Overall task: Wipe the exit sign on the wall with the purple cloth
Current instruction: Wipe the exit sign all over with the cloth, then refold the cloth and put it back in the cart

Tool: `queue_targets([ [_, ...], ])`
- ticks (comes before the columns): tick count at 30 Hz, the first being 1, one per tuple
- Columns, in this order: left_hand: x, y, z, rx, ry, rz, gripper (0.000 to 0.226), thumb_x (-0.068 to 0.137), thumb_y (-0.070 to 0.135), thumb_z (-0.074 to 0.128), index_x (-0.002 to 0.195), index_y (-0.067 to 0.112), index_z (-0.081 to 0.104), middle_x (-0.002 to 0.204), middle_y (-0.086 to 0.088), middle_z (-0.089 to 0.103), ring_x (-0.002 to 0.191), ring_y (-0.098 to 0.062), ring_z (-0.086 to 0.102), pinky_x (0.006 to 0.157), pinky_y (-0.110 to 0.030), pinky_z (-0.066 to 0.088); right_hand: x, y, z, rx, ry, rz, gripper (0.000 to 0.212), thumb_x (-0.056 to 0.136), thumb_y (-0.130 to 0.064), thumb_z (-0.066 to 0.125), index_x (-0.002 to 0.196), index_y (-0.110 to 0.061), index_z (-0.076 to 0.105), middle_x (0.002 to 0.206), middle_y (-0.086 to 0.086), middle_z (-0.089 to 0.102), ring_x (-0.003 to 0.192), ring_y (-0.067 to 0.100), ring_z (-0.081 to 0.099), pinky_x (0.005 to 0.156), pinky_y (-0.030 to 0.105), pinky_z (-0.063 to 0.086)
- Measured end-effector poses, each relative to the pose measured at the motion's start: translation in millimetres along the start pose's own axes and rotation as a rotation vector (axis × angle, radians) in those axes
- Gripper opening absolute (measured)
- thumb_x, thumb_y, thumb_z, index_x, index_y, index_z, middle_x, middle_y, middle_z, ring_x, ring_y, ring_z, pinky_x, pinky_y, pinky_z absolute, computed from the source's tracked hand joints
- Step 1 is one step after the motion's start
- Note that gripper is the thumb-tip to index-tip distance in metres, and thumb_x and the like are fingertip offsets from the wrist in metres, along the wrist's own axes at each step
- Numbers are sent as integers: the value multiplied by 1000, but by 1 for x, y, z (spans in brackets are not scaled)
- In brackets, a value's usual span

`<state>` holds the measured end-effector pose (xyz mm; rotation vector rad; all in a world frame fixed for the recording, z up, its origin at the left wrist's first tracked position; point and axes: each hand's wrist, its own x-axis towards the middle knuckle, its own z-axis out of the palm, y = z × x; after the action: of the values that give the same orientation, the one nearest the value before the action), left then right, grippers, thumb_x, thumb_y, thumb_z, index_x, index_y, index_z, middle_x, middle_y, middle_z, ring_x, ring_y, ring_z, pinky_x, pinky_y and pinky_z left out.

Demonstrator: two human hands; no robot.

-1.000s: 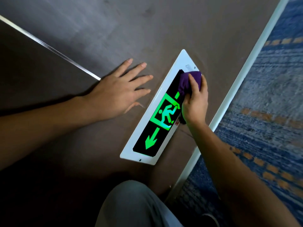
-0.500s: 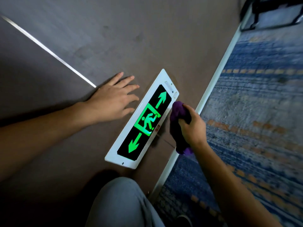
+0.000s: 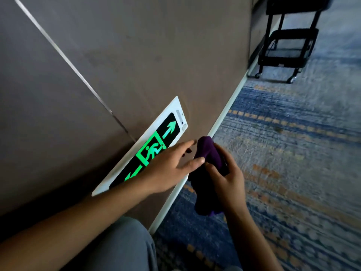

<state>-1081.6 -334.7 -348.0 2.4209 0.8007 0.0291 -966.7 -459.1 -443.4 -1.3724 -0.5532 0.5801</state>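
Observation:
The exit sign (image 3: 156, 141) is a white-framed black panel with a glowing green running figure and arrows, set low in the brown wall. My left hand (image 3: 168, 169) hovers in front of its lower half with fingers spread, and its thumb touches the purple cloth (image 3: 207, 153). My right hand (image 3: 226, 178) grips the bunched cloth just right of the sign, off the wall, above the skirting. The cloth's lower end hangs below my right palm. The sign's lower arrow is partly hidden by my left forearm.
A white skirting board (image 3: 224, 114) runs along the wall's foot. Blue and orange patterned carpet (image 3: 293, 153) covers the floor to the right. A black wheeled cart (image 3: 287, 47) stands by the wall at the far right. My grey-trousered knee (image 3: 125, 245) is at the bottom.
My right hand took the cloth off the sign and drew it away from the wall. My left hand left the wall and came across in front of the sign to touch the cloth. The view swung right.

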Motion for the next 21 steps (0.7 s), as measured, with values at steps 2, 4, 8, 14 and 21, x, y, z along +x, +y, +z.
queue_targets([
  [2,1,5,13,-251,6,6,67,87,74,52,147,45,45,137,21,62,125,11,56,107,-26,49,-5,2,8,-18,-2,-31,54,91,-25,74,141,-39,60,129,-10,71,116,10,69,101,46,57],
  [4,2,6,22,-473,44,-16,54,90,59,63,141,44,52,128,14,69,116,4,65,103,-30,55,-9,4,13,-57,14,-63,57,89,-29,72,143,-36,59,134,-12,68,121,6,66,104,40,55],
  [8,0,-6,22,-696,46,-94,59,86,45,75,140,47,52,128,2,70,118,-10,68,103,-42,57,-21,3,18,-204,14,-126,67,85,-18,68,147,-37,54,152,-13,55,137,-1,52,105,11,44],
  [14,3,-14,25,-662,136,-23,58,87,25,81,139,33,59,116,3,72,106,-7,71,94,-23,58,-37,-6,28,-257,46,-74,77,82,-32,72,152,-40,42,142,-28,53,124,-16,55,98,7,44],
  [21,0,-5,28,-810,147,88,43,88,11,75,130,19,67,114,-3,73,99,-9,72,89,-22,58,-41,-14,6,107,109,144,48,103,-28,60,149,-17,50,126,-1,75,116,12,71,87,23,57],
])
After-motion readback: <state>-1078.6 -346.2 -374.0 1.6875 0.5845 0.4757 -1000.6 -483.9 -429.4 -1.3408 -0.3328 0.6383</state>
